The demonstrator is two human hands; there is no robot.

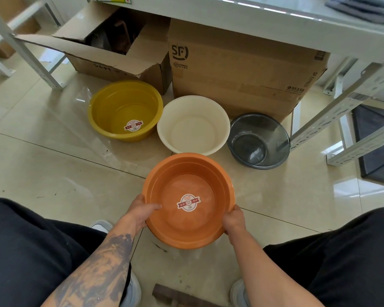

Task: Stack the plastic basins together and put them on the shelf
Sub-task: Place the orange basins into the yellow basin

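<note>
An orange plastic basin point(187, 220) with a round sticker inside is held just above the tiled floor between my knees. My left hand point(140, 210) grips its left rim, thumb inside. My right hand point(234, 219) grips its right rim. Beyond it, three more basins stand in a row on the floor: a yellow basin point(124, 109) with a sticker at the left, a cream basin point(193, 124) in the middle, and a dark grey translucent basin point(258, 140) at the right. The white shelf board point(242, 21) runs across the top.
Under the shelf sit an open cardboard box point(111, 52) and a closed SF carton point(242, 65), right behind the basins. White perforated shelf legs point(341, 111) slant at the right, another at the left. A dark wooden block point(171, 295) lies by my shoes.
</note>
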